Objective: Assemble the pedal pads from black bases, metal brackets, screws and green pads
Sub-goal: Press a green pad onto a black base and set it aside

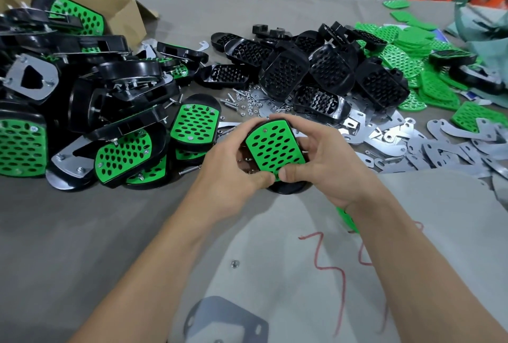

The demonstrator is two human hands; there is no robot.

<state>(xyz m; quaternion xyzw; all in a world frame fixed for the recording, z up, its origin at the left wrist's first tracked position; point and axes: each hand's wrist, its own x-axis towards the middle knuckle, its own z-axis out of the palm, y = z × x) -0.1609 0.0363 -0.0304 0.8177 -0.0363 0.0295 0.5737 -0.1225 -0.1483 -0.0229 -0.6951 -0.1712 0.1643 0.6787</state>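
Hands left (233, 175) and right (321, 166) both grip one perforated green pad on its black plastic base (275, 147), thumbs pinching its near end, just before the loose screws (242, 101).

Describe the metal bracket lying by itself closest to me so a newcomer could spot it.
Find the pale cloth with red scribble on the near side of the table, below the held pedal pad. On its nearest part lies a flat grey metal bracket. Unlike the brackets heaped on the right, it lies alone.
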